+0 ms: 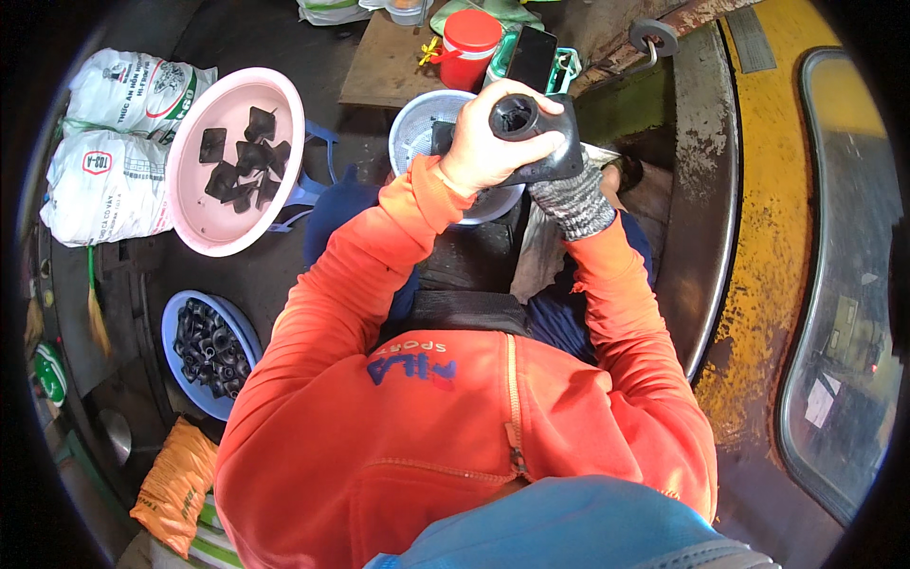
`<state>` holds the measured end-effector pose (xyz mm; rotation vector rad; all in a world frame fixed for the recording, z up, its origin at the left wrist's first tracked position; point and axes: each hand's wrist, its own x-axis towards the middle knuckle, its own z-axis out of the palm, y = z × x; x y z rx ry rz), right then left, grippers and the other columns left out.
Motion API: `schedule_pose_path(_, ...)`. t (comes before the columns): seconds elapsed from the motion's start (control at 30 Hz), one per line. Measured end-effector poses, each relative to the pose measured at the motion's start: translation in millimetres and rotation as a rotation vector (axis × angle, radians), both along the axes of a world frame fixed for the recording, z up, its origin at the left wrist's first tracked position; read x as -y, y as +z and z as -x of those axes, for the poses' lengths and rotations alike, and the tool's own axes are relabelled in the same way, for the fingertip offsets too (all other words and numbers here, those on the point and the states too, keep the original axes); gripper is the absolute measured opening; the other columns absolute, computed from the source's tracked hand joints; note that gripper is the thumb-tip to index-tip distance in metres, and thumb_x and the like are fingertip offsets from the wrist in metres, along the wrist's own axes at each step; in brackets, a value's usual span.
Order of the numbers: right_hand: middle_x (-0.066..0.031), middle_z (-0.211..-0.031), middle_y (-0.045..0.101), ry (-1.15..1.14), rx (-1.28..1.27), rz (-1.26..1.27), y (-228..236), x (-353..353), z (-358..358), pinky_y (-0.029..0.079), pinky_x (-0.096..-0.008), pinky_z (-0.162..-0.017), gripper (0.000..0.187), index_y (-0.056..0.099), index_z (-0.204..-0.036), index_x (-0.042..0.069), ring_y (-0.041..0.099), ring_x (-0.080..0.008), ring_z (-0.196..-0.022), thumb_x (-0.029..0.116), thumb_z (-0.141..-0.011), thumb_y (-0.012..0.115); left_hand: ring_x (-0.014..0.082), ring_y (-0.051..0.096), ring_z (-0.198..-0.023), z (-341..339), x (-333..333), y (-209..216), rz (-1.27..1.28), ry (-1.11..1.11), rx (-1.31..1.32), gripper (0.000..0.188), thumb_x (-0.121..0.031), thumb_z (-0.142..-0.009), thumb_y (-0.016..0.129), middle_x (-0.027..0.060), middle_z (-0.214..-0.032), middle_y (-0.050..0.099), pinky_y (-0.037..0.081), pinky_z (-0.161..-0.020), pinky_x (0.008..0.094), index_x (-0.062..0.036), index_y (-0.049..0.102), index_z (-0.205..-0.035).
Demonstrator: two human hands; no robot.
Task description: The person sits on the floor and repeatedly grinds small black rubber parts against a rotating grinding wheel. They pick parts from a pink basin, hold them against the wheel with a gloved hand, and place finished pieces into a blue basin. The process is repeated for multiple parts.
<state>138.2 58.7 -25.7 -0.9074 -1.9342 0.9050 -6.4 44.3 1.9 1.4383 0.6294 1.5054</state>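
Observation:
Both hands hold a black flanged part (pixel 555 142) up in front of me; it has a square base and a round hollow collar. My left hand (pixel 471 142), bare, is closed on its collar, with the thumb and fingers on either side of the opening. My right hand (pixel 578 204) wears a grey knitted glove and grips the part from beneath at its right side; its fingertips are hidden behind it. Under my left hand stands a pale lilac basket (pixel 408 128) with something black inside, partly covered by my hands.
At left, a pink basin (pixel 185 204) holds several black square-based parts. Nearer, a blue basin (pixel 242 332) contains many black rounded parts. White sacks (pixel 109 185) and an orange bag (pixel 177 484) lie farther left. A red jug (pixel 471 43) and phone (pixel 533 55) are ahead; a yellow panel (pixel 768 237) stands right.

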Motion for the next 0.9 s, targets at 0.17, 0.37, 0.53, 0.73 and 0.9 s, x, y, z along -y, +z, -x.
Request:
schedule_pose_path(0.17,-0.0077,-0.099,0.065,0.013,-0.182,0.219,5.3,12.6,-5.4,0.051,-0.0315,-0.077,0.032,0.061,-0.104,0.002,0.063,-0.0180,-0.090,0.011,-0.075,0.071,0.0179,0.062,-0.099,6.0,-3.7,-3.2,0.002,-0.151,-0.037,0.033,0.000,-0.072,0.076,0.0107,-0.100,0.067,0.046,-0.092,0.0336,-0.0030,0.056,-0.098)
schedule_pose_path(0.37,-0.0101,-0.110,0.062,0.123,0.253,-0.126,10.2,22.9,-16.2,0.051,-0.0356,-0.082,0.041,0.057,-0.114,0.005,0.062,-0.0263,-0.099,0.014,-0.076,0.070,0.0195,0.062,-0.099,16.6,-10.9,-1.6,0.087,-0.504,-0.016,0.033,-0.005,-0.068,0.076,0.0109,-0.099,0.068,0.045,-0.093,0.0349,-0.0024,0.058,-0.096)
schedule_pose_path(0.53,-0.0102,-0.112,0.060,0.097,0.144,-0.023,-0.8,31.7,-9.4,0.049,-0.0346,-0.085,0.045,0.056,-0.117,0.006,0.060,-0.0253,-0.101,0.019,-0.076,0.070,0.0242,0.059,-0.105,17.8,-21.0,0.6,0.034,-0.864,0.013,0.035,-0.009,-0.066,0.076,0.0111,-0.096,0.068,0.039,-0.099,0.0397,-0.0034,0.059,-0.095)
schedule_pose_path(0.73,-0.0102,-0.115,0.058,-0.010,0.355,-0.214,3.9,8.5,-9.6,0.048,-0.0334,-0.089,0.051,0.054,-0.120,0.006,0.059,-0.0242,-0.105,0.025,-0.077,0.071,0.0229,0.036,-0.133,34.4,-38.6,5.0,-0.004,-0.523,-0.280,0.066,-0.025,-0.064,0.083,0.0088,-0.141,0.044,0.028,-0.110,0.0379,-0.0073,0.057,-0.122)
schedule_pose_path(0.9,-0.0091,-0.118,0.058,-0.154,0.119,-0.142,-10.1,10.4,-15.3,0.047,-0.0335,-0.088,0.046,0.051,-0.125,0.007,0.059,-0.0210,-0.105,0.022,-0.084,0.064,0.0226,0.039,-0.132,20.6,-18.4,-1.4,0.117,-0.196,-0.264,0.063,-0.017,-0.069,0.079,0.0107,-0.137,0.049,0.026,-0.111,0.0382,-0.0037,0.054,-0.125)
